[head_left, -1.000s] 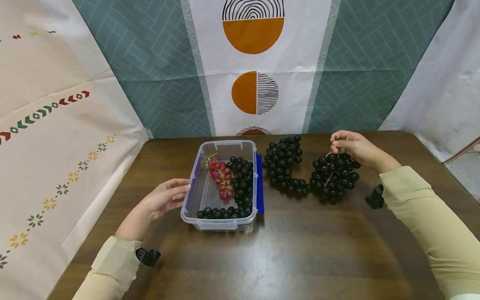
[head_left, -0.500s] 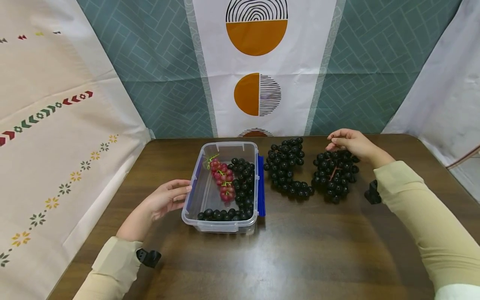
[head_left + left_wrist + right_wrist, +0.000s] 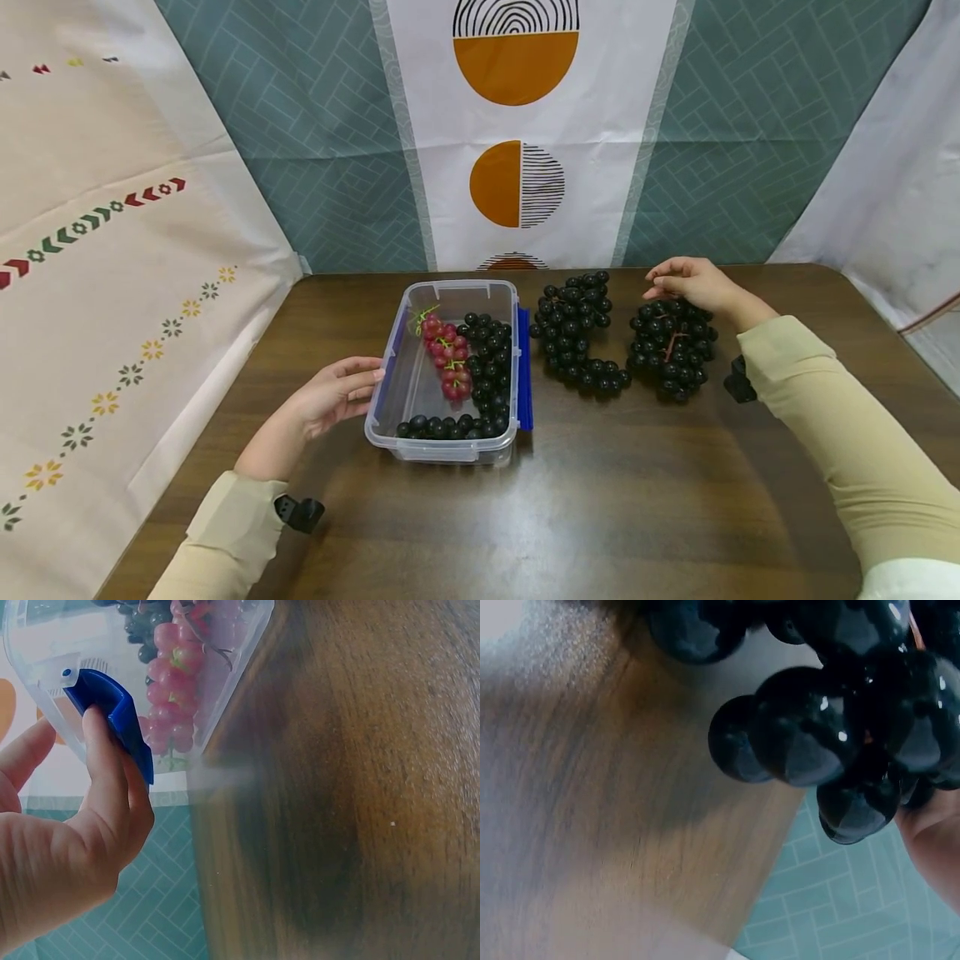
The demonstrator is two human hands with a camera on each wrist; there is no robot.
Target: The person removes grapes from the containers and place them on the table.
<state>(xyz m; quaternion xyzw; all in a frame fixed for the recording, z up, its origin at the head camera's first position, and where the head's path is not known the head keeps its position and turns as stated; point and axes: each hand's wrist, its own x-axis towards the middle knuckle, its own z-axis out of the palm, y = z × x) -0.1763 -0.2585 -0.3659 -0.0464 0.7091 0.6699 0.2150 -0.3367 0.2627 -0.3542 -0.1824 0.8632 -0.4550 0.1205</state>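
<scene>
My left hand (image 3: pixel 333 398) touches the left side of a clear plastic container (image 3: pixel 390 417). In the left wrist view its fingers lie at a blue side latch (image 3: pixel 116 709) that hangs down. A bunch of red grapes (image 3: pixel 450 362) and a bunch of black grapes (image 3: pixel 491 367) lie inside. My right hand (image 3: pixel 697 285) hovers over the far end of another black grape bunch (image 3: pixel 671 350), fingers loosely bent and nothing seen between them. In the right wrist view that bunch's black grapes (image 3: pixel 806 727) hide most of the hand.
A further black grape bunch (image 3: pixel 570 333) lies between the container and the right-hand bunch. A blue latch (image 3: pixel 525 367) sticks out on the container's right side. The brown wooden table (image 3: pixel 600 500) ends at a patterned cloth backdrop (image 3: pixel 330 167).
My right hand has let go of the stem of the black grape bunch and shifted slightly left. That bunch now rests lower. The left hand stays at the container.
</scene>
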